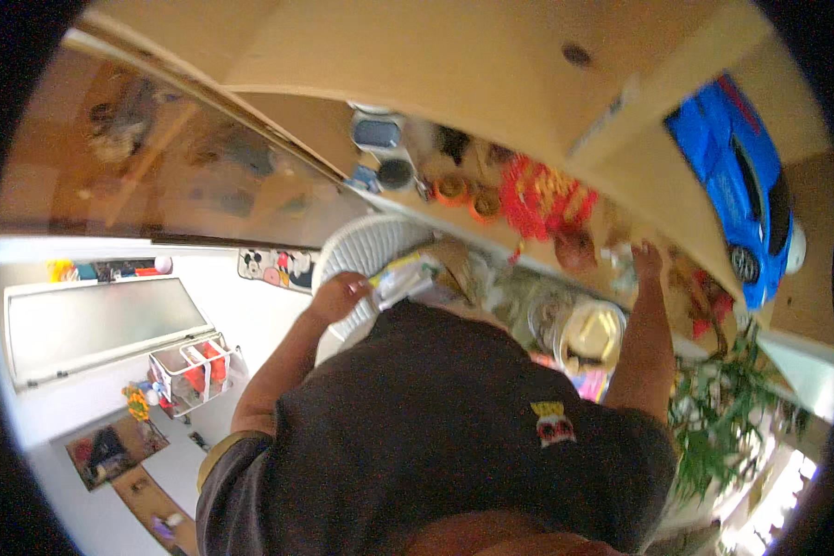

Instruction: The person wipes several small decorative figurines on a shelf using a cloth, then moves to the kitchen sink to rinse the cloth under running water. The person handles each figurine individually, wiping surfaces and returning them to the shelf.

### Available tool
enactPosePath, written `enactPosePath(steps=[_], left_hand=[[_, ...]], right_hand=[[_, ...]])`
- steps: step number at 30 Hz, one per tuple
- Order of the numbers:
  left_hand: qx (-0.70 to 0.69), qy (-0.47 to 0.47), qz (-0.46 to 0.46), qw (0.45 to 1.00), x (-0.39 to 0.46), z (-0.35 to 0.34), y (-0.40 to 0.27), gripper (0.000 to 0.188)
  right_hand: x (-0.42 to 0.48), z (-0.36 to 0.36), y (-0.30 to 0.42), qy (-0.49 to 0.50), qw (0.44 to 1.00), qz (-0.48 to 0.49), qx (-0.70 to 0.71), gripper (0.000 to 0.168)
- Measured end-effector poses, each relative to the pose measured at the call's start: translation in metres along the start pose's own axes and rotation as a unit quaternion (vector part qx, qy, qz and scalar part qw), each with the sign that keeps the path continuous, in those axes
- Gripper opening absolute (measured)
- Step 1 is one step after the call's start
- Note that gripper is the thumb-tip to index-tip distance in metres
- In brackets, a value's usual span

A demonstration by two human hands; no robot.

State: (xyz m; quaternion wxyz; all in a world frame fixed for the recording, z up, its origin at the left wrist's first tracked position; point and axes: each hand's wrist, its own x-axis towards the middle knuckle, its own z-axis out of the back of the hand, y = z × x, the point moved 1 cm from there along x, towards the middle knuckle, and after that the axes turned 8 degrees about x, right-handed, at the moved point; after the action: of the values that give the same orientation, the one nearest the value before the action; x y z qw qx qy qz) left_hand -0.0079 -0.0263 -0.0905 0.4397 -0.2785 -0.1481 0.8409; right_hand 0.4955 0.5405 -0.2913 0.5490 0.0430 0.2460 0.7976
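Note:
My left hand [340, 295] grips the edge of a white and yellow packet [404, 279] over a white ribbed basket [368, 243]. Brown paper or card lies against the packet. On the right, my right hand [646, 260] reaches onto a wooden shelf [459, 217], beside a small pale, partly clear item [622, 267]. Blur hides whether the fingers hold anything. A reddish-brown rounded object [574, 247] and a bright red decoration with gold [542, 198] are left of this hand. Two orange-rimmed round items [452, 189] sit farther left on the shelf.
A blue toy car [743, 187] rests on an upper shelf at right. Green leafy plants [719, 410] stand below it. A round clear container [591, 333] with pale contents is near my right forearm. A glossy brown panel [181, 153] spans the upper left.

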Motion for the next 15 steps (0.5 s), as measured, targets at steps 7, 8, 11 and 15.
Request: enactPosePath(steps=[7, 8, 11, 15], left_hand=[[0.028, 0.039, 0.015, 0.999, -0.002, 0.018, -0.015, 0.035], [0.025, 0.018, 0.005, 1.000, -0.004, 0.017, -0.011, 0.035], [0.028, -0.048, -0.045, 0.997, -0.012, 0.021, -0.011, 0.033], [0.006, -0.139, -0.068, 0.988, -0.004, 0.044, -0.012, 0.030]], right_hand=[[-0.015, 0.010, 0.049, -0.003, 0.941, -0.067, 0.331, 0.066], [-0.015, 0.014, 0.056, 0.002, 0.930, -0.075, 0.360, 0.070], [-0.047, 0.040, 0.116, -0.051, 0.984, -0.106, 0.136, 0.073], [-0.077, 0.050, 0.116, -0.071, 0.936, -0.084, 0.335, 0.048]])
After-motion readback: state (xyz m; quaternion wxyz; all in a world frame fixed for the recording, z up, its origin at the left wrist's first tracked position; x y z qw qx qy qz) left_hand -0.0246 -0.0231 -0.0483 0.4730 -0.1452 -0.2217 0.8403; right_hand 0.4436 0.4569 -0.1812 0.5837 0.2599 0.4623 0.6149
